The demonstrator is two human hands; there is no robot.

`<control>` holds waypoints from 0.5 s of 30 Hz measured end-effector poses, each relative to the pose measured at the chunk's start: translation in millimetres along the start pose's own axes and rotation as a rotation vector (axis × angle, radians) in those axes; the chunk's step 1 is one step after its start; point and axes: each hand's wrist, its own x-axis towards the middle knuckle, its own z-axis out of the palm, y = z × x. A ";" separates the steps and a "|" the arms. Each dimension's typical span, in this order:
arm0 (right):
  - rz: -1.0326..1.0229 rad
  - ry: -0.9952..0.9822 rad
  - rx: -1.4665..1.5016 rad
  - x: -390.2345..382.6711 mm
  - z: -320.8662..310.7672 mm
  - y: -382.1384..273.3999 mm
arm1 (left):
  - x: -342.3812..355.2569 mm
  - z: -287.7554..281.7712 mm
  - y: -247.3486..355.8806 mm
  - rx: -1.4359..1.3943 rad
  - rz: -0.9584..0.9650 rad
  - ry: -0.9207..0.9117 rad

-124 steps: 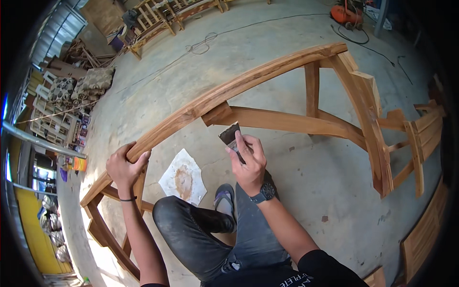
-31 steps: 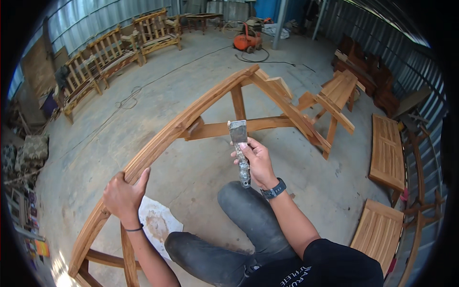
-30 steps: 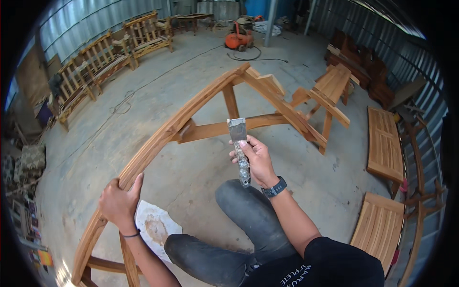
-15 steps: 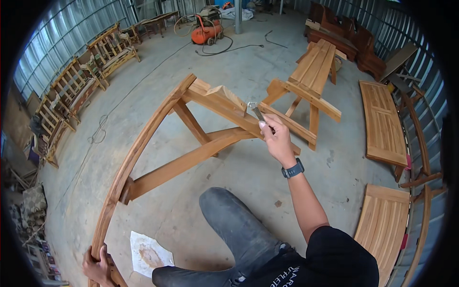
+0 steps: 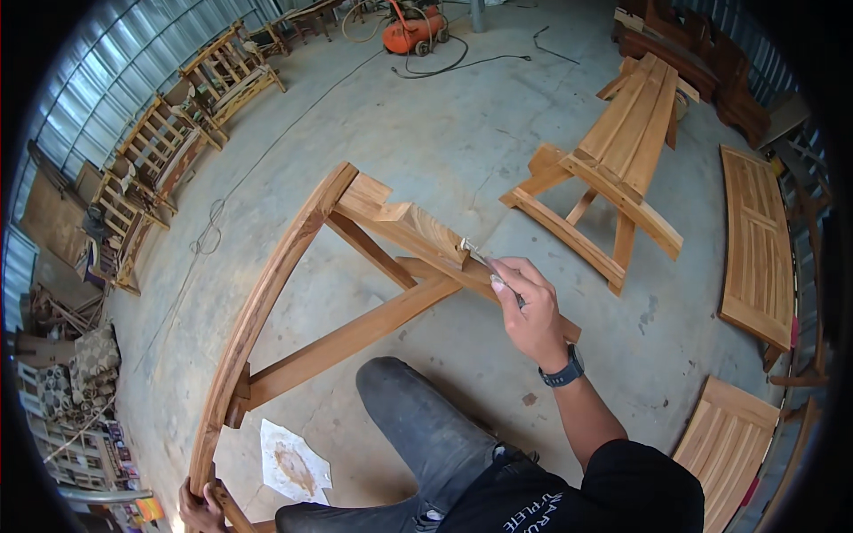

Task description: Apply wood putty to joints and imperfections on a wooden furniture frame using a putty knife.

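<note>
Before us we have a brown curved wooden frame (image 5: 346, 339), with our left hand (image 5: 201, 508) on its near left end and our right hand (image 5: 531, 309), holding a thin metal scraper (image 5: 481, 256), at its right side. An angular white sheet (image 5: 277, 453) lies inside its curve on the grey concrete floor (image 5: 355, 124). Beyond stands an orange rounded compressor (image 5: 410, 37); brown slatted wooden benches (image 5: 163, 133) line our left, a tan plank-topped wooden table (image 5: 626, 133) our right.

Around us, a grey concrete floor (image 5: 355, 115) meets a corrugated metal wall (image 5: 102, 98) — slatted wooden benches (image 5: 178, 151) line our left, an orange compressor (image 5: 411, 37) stands far off, and wooden panels (image 5: 760, 244) sit at our right.
</note>
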 end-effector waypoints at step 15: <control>-0.278 -0.273 -0.581 14.0 -4.1 -13.9 | -1.8 28.6 1.8 -0.027 -0.068 0.049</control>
